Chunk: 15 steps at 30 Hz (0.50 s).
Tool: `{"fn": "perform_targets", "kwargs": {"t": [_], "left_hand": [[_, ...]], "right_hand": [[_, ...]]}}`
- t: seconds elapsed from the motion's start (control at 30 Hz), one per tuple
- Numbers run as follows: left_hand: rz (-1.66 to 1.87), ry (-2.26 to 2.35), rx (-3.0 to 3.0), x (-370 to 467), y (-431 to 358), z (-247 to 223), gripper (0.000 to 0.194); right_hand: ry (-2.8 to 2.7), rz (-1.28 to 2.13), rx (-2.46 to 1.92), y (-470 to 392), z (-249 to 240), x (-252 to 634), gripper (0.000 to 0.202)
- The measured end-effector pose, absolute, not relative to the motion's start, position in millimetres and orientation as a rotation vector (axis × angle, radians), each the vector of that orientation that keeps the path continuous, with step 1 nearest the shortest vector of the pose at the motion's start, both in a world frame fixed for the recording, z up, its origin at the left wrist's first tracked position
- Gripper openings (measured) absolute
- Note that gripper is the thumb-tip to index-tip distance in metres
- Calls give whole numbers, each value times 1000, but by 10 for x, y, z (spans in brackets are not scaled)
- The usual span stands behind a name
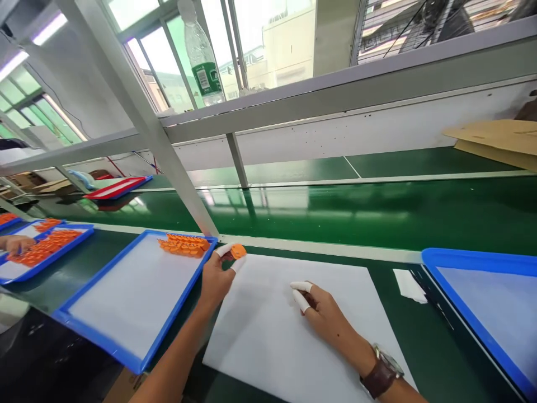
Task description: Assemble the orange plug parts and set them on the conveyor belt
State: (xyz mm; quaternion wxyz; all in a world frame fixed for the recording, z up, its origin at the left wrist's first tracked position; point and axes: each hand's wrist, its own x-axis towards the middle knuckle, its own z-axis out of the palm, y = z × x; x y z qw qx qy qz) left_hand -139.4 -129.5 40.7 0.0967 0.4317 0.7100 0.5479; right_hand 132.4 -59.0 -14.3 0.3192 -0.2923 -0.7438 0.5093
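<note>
My left hand [219, 274] pinches a small round orange piece [238, 251] between thumb and forefinger, at the right edge of a blue-rimmed tray [168, 330]. White covers sit on the fingertips of both hands. Inside that tray, at its far right corner, lies a heap of similar orange pieces [184, 245]. Over a large white sheet [260, 336] is my right hand [321, 308], thumb and forefinger tips brought close together in a pinch. Whatever might be between them cannot be made out. A watch with a brown strap [380, 376] is on the right wrist.
Another blue tray [461, 258] stands at the right, beside a small white scrap [410, 285]. Far left, a person's hand [17, 244] touches orange pieces in a tray [50, 263]. A slanted metal post [180, 179] rises behind. A plastic bottle [203, 61] stands on the ledge above.
</note>
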Motion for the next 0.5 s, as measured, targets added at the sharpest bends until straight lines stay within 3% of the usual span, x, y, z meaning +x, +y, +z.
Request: {"fn": "perform_targets", "kwargs": {"t": [0.13,0.2,0.5], "left_hand": [[1695,2368,1046,-2169,-1649,669,65],[1564,2598,878,-2519,-1821,712,67],[1344,2608,781,-2815,-1962,451,44]], "right_hand": [[-2011,1310,-759,-617,-113,1329,28],[-2045,1284,-745,-627,-92,1334,26],[-2159,1194,-713,-639,-132,1332,27]]}}
